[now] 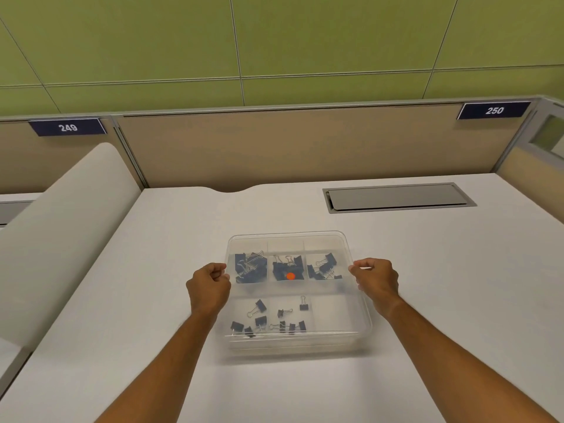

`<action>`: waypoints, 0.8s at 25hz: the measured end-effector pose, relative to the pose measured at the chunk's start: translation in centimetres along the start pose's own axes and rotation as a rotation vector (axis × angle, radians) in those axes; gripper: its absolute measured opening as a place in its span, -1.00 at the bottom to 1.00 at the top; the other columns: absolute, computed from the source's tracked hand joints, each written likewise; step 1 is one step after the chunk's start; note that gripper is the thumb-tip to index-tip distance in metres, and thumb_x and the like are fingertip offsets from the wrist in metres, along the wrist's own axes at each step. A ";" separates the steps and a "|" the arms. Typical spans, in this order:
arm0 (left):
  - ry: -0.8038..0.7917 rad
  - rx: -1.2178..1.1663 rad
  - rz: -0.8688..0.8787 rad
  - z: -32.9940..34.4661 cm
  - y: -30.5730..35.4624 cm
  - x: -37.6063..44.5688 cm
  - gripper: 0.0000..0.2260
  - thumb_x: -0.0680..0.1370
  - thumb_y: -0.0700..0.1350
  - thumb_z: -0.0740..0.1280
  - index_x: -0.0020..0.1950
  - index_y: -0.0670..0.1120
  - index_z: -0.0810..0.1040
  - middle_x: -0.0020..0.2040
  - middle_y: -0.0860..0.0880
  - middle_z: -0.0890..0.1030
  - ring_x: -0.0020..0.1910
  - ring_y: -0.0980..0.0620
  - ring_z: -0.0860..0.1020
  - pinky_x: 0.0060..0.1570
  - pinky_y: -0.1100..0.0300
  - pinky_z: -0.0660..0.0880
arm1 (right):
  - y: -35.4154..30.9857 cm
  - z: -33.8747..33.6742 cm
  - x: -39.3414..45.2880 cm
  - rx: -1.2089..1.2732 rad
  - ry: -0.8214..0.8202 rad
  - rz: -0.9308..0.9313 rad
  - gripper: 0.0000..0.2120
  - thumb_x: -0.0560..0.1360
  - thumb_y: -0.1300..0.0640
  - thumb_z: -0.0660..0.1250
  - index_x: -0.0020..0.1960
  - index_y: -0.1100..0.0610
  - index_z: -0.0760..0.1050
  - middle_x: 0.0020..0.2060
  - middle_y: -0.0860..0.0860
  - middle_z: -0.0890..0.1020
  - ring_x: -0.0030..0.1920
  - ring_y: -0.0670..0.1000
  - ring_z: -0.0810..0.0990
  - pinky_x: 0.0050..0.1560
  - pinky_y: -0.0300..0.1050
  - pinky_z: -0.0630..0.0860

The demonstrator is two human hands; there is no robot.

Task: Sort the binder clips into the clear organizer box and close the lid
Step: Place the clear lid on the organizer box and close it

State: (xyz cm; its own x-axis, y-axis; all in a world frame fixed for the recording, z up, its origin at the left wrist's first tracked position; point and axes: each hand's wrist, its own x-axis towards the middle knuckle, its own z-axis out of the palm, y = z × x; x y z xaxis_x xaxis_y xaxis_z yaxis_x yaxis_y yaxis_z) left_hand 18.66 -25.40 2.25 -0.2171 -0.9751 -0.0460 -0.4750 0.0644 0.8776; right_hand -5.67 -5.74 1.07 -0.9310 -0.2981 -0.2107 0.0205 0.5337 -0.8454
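A green panelled wall (274, 41) fills the top of the view, and below it runs a tan partition (274, 148) carrying two dark number plates, 249 (67, 127) on the left and 250 (494, 110) on the right. The white surface (427, 285) stretches from the partition toward the camera, with a grey cable hatch (396, 197) set flush into it at the far right and a rounded white divider (61, 233) standing along its left side.

The clear organizer box (335, 340) sits near the middle of the surface, between the two forearms. A clear lid (287, 239) lies over it, its far edge looking slightly raised; whether it is fully seated cannot be told. The left hand (209, 286) pinches the lid's left edge, thumb and fingers pressed together on the plastic. The right hand (377, 280) does the same on the right edge, its grip clamped on the rim.

Through the plastic, black binder clips (250, 268) show in the compartments: three dense clusters across the far row, and looser, smaller clips scattered in the near left and near middle cells. An orange dot (291, 276) sits over the middle far cluster.
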 end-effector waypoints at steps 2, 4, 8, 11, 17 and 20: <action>0.003 0.015 0.003 0.0 -0.2 -0.1 -0.76 0.52 -0.28 0.36 0.19 -0.23 0.60 0.09 -0.18 0.66 0.04 -0.11 0.61 0.21 -0.07 0.52 | -0.1 0.0 -0.2 -0.039 0.009 -0.008 -0.80 0.41 0.05 0.48 -0.02 0.12 0.63 -0.06 0.08 0.69 -0.08 0.14 0.65 0.02 0.07 0.63; -0.008 0.025 0.005 0.0 -0.5 -0.1 -0.76 0.52 -0.28 0.36 0.19 -0.23 0.60 0.10 -0.19 0.66 0.05 -0.13 0.61 0.22 -0.07 0.52 | -0.3 0.0 -0.4 -0.075 0.017 -0.016 -0.78 0.42 0.06 0.47 0.01 0.14 0.64 -0.04 0.09 0.68 -0.06 0.14 0.64 0.04 0.03 0.61; -0.021 0.050 -0.009 0.0 -0.8 0.0 -0.75 0.52 -0.28 0.37 0.20 -0.24 0.59 0.12 -0.19 0.65 0.08 -0.17 0.61 0.23 -0.10 0.50 | -0.7 0.1 -0.6 -0.102 0.019 -0.028 -0.75 0.44 0.10 0.46 0.07 0.19 0.62 0.02 0.12 0.67 -0.06 0.12 0.60 0.04 -0.01 0.58; -0.035 0.066 -0.017 0.1 -0.9 0.2 -0.74 0.52 -0.29 0.37 0.21 -0.23 0.59 0.12 -0.19 0.65 0.09 -0.17 0.60 0.24 -0.09 0.49 | -0.9 0.1 -0.8 -0.111 0.021 -0.031 -0.76 0.45 0.11 0.45 0.07 0.20 0.62 0.03 0.13 0.67 -0.07 0.11 0.58 0.04 -0.01 0.58; -0.077 0.093 -0.068 -0.2 -0.7 0.8 -0.76 0.50 -0.28 0.37 0.16 -0.19 0.60 0.04 -0.19 0.66 0.00 -0.15 0.61 0.14 -0.08 0.56 | -1.0 0.3 -1.0 -0.118 0.026 -0.026 -0.78 0.45 0.13 0.45 0.06 0.20 0.62 0.03 0.13 0.66 0.00 0.15 0.61 0.05 0.02 0.57; -0.096 0.130 -0.085 -0.3 -0.5 1.2 -0.74 0.47 -0.28 0.40 0.15 -0.17 0.59 0.05 -0.18 0.65 -0.03 -0.16 0.61 0.05 -0.07 0.58 | -1.0 0.3 -0.9 -0.082 0.024 0.021 -0.80 0.44 0.13 0.45 0.04 0.17 0.63 0.02 0.12 0.66 -0.01 0.16 0.61 0.08 0.04 0.59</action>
State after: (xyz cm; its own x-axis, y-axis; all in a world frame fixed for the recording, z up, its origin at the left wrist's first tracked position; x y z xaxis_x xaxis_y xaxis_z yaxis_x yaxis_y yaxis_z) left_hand 18.88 -26.63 1.88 -0.2491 -0.9537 -0.1686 -0.5998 0.0152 0.8000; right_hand -4.79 -6.22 1.95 -0.9390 -0.2679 -0.2156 0.0113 0.6027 -0.7979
